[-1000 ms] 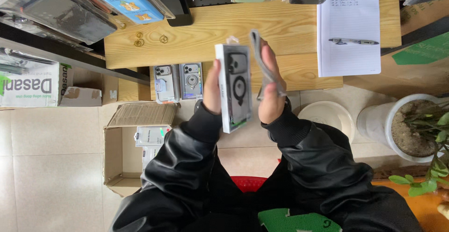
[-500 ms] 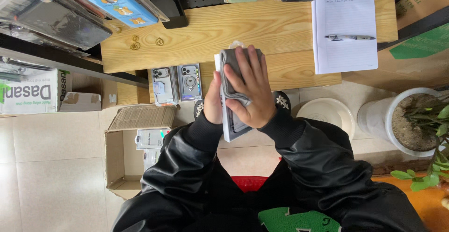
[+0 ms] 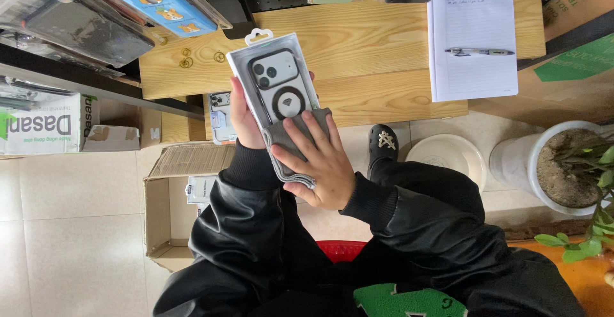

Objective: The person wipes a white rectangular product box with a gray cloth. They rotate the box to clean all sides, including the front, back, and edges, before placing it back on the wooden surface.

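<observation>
Left hand [image 3: 245,115] has its grip clamped on a glossy, clear-fronted rectangular phone-case package [image 3: 276,83], held above the pale pine worktop [image 3: 377,42]. Right hand [image 3: 322,160] presses a soft grey cloth [image 3: 289,147], fingers spread, against its lower half. Half a second earlier that hand covered the upper face; the package front now shows.

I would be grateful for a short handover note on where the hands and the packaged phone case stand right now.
Left hand: grips the packaged phone case by its left edge, upright, above the wooden bench.
Right hand: presses a grey cloth flat on the pack's lower front.
Done: cloth is on the pack's lower part.
Left: upper front is uncovered by the cloth. More packaged cases stand behind; open cardboard box on the floor.
</observation>
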